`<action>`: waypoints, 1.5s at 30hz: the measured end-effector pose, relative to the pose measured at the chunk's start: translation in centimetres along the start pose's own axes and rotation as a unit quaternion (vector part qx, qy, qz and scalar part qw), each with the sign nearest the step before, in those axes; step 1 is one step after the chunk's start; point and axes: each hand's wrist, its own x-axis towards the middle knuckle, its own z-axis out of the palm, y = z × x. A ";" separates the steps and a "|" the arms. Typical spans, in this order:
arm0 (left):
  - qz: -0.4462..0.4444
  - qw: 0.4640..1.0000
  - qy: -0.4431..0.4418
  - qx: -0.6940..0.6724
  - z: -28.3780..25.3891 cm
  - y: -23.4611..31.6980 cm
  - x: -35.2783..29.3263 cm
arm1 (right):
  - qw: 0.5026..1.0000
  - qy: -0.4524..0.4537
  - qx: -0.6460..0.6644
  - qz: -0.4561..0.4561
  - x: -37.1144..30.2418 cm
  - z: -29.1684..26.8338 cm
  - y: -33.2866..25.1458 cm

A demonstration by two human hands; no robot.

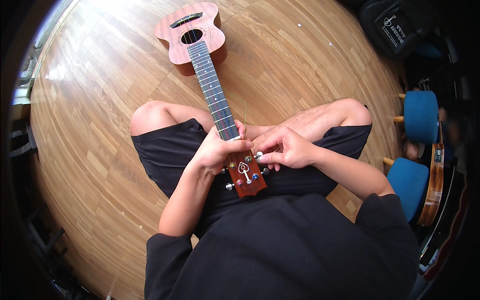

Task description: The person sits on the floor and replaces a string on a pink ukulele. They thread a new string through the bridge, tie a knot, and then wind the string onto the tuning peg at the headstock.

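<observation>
Shirt (285, 245), left grip (218, 150) round ukulele (215, 95), right grip (290, 150) pinching peg (258, 155)

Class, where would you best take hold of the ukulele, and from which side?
Probably around the middle of its neck, from the left: that stretch is long, narrow and uncovered, while the body is broad, the left hand and right hand occupy the head end, and a thin string loops out on the right.

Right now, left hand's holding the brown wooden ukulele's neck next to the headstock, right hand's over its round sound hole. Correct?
No: the head view shows the right hand at a silver tuning peg on the headstock, not over the sound hole. The left hand does hold the neck.
</observation>
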 end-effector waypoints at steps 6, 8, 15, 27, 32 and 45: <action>0.008 1.000 -0.018 -0.022 0.3 0.0 0.0 | 0.913 0.046 -0.288 -0.285 0.4 -0.3 1.5; 0.007 1.000 -0.017 -0.011 -0.2 -0.1 0.1 | 0.944 0.024 -0.212 -0.250 0.9 -0.1 1.9; 0.000 1.000 -0.010 0.003 0.0 0.0 -0.1 | 0.865 0.036 -0.390 -0.315 0.4 -0.2 0.4; -0.004 1.000 -0.007 -0.005 0.0 -0.1 -0.2 | 0.924 0.055 -0.283 -0.250 1.4 0.5 2.2; 0.013 0.999 -0.037 -0.035 0.4 -0.1 -0.2 | 0.723 -0.013 -0.548 -0.421 0.2 -1.5 -0.5; 0.004 0.999 -0.027 -0.029 0.9 0.6 -0.7 | 0.767 0.026 -0.489 -0.414 0.4 -0.9 -0.6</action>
